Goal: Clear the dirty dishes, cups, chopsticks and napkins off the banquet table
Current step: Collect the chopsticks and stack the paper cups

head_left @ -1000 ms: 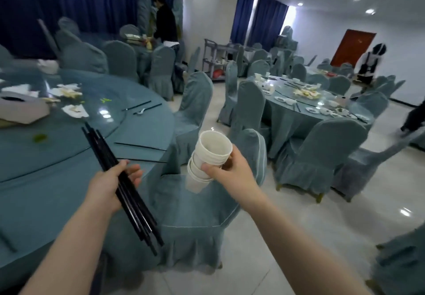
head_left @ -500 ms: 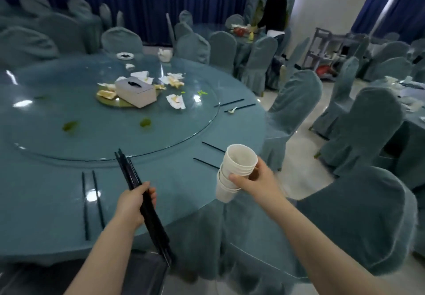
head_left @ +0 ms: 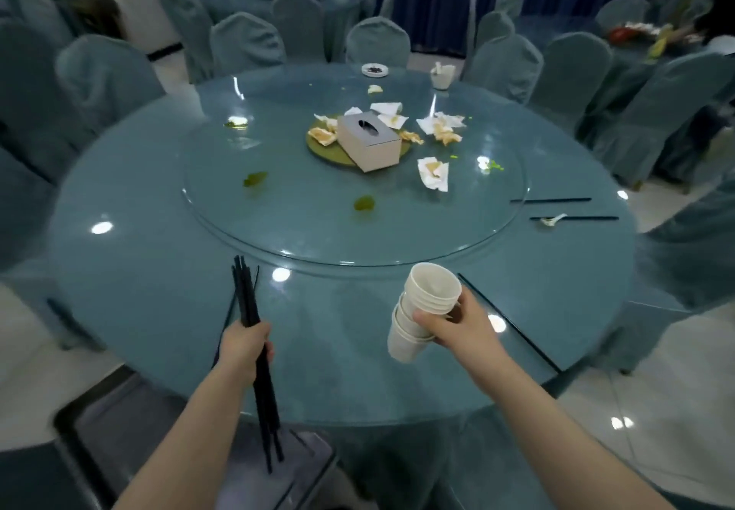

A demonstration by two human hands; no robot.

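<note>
Gripping a bundle of black chopsticks [head_left: 254, 334], left hand [head_left: 246, 346] has fingers curled tight round the middle of it; tips point away over the near table edge, butt ends hang down over a grey bin [head_left: 167, 430] below the rim. Right hand [head_left: 457, 330] grasps a stack of white paper cups [head_left: 421, 310], thumb on the near side, fingers wrapped behind; stack tilted, mouth facing up and away, held above the round banquet table [head_left: 139, 271]. Left on the table: loose chopsticks [head_left: 509, 326] just right of the cups, two more [head_left: 551, 200] at the far right edge with a white spoon [head_left: 553, 220] beside the nearer one, one [head_left: 222, 326] partly hidden behind the left hand. Glass turntable [head_left: 318, 231] carries a tissue box [head_left: 370, 145] partly on a green plate [head_left: 342, 155], crumpled dirty napkins [head_left: 433, 173] around it, green food scraps [head_left: 364, 203]. Far edge: small white dish [head_left: 374, 70] and a white bowl [head_left: 442, 76]. Covered chairs [head_left: 246, 42] ring the table.
</note>
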